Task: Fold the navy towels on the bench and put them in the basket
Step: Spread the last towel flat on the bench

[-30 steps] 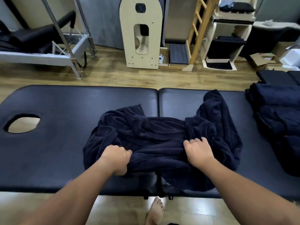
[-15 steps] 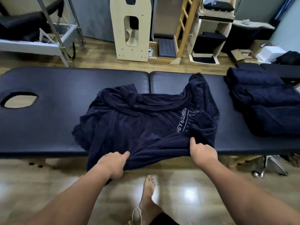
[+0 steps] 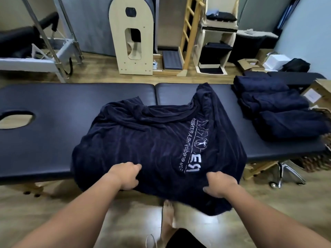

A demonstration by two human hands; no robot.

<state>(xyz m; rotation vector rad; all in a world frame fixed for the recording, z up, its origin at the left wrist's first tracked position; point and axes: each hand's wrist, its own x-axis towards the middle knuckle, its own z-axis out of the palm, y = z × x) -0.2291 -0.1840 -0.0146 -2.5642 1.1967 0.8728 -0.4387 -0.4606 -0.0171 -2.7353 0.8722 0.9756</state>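
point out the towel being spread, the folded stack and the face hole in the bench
towel [image 3: 143,145], head view, middle of the spread cloth
folded stack [image 3: 274,102], head view, top of the middle towel
face hole [image 3: 15,119], head view, centre of the opening at the bench's left end

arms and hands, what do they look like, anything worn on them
Both forearms are bare, with no sleeves in view. The left hand and right hand wear no gloves; no watch, ring or band shows on the wrists or fingers. Nothing is marked on them.
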